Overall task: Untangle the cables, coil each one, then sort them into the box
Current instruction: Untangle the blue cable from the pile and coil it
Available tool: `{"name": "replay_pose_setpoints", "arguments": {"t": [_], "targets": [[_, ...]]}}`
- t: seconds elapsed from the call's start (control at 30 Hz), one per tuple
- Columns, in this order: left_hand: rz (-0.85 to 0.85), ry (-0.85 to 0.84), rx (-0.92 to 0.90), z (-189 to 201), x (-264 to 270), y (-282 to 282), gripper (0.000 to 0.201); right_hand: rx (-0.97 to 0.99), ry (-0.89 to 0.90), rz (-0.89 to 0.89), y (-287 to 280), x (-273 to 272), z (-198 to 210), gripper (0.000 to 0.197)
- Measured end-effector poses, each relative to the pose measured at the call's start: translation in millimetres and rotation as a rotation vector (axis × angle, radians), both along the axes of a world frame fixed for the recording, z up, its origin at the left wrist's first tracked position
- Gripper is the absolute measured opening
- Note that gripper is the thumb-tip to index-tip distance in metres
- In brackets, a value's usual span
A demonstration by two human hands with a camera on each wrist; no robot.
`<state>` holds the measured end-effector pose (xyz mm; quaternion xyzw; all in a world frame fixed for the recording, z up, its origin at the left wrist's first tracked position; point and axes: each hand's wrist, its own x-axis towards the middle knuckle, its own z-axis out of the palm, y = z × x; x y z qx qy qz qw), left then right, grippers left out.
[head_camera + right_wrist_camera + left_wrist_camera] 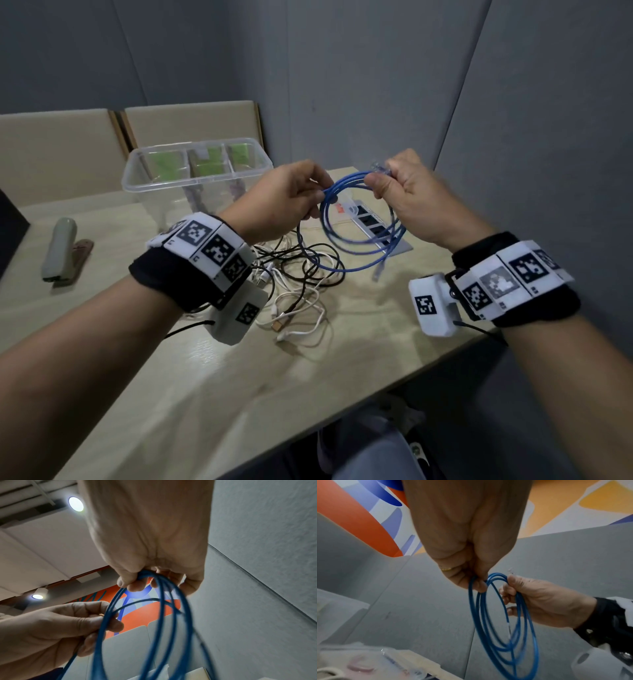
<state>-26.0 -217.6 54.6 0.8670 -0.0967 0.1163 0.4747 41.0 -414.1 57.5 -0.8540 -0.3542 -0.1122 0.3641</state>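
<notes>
The table (212, 370) carries the clear plastic box (197, 171) at the far side, left of both hands, its divided compartments open upward; nearer the person lies the tangle of black and white cables (298, 284), below the left wrist, still unsorted; above it the blue network cable (359, 219) hangs in several loops, its ring standing roughly upright between the hands, one free plug end dangling toward the table; the right hand (418, 202) has fingers curled round the top of the loops beside the clear plug; the left hand (284, 202) pinches a strand at the ring's left edge, and is likely the nearer one to the box.
</notes>
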Motion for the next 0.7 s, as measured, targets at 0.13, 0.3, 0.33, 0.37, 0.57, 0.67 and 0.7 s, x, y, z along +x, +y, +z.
{"name": "replay_pose_setpoints", "arguments": {"t": [0.13,0.3,0.33,0.37,0.57,0.67,0.7], "targets": [[-0.014,-0.079,-0.131,9,-4,-2,0.019,0.095,0.218,0.076,6,0,-4,0.027],[0.006,-0.181,-0.357,12,-7,-6,0.019,0.351,0.447,0.243,20,-18,2,0.02],[0.029,-0.168,-0.344,12,-9,-6,0.015,0.378,0.434,0.236,22,-18,2,0.021],[0.044,-0.137,-0.331,12,-11,-7,0.012,0.409,0.429,0.223,23,-17,2,0.021],[0.041,0.191,-0.386,9,-23,-6,0.04,0.466,0.354,0.125,26,-10,-1,0.018],[0.011,0.173,-0.586,12,-22,-12,0.022,0.43,0.301,0.087,30,-10,-5,0.016],[0.006,0.161,-0.61,14,-22,-14,0.021,0.418,0.293,0.072,32,-10,-7,0.015]]}}
